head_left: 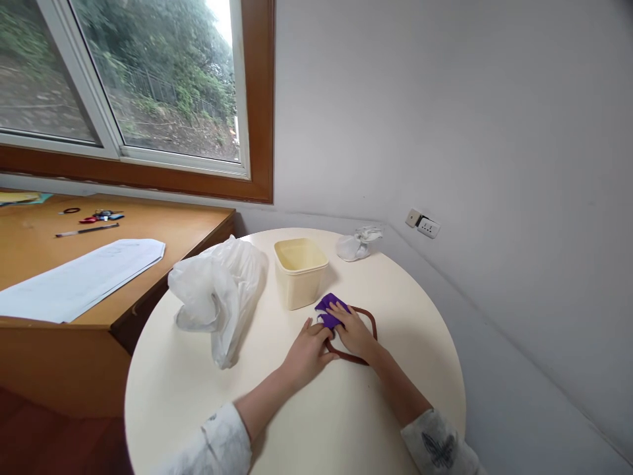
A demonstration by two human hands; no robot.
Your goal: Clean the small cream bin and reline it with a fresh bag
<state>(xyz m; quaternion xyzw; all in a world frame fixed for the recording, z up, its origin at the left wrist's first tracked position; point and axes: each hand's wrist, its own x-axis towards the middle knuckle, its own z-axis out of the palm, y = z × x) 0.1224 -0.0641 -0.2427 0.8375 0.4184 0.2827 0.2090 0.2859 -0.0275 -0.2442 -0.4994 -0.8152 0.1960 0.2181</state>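
Note:
A crumpled purple piece of thin, soft-looking material (327, 302) lies over the left part of a rounded-square piece with a brown rim (374, 324), on the round table. My right hand (353, 328) rests on the purple piece with its fingers spread. At the lower left edge of the brown-rimmed piece, my left hand (309, 349) has its fingers curled at the rim and near the purple piece's lower edge, its thumb by the rim. Just behind both hands stands an open cream plastic tub (299, 280); its floor is hidden.
A crumpled white plastic bag (222, 290) lies on the left of the white table (297, 422). A smaller clear bag (360, 244) sits at the back right. On the wooden desk (198, 224) lie paper (84, 277), a pen (88, 230) and small items. A wall socket (428, 227) is beyond.

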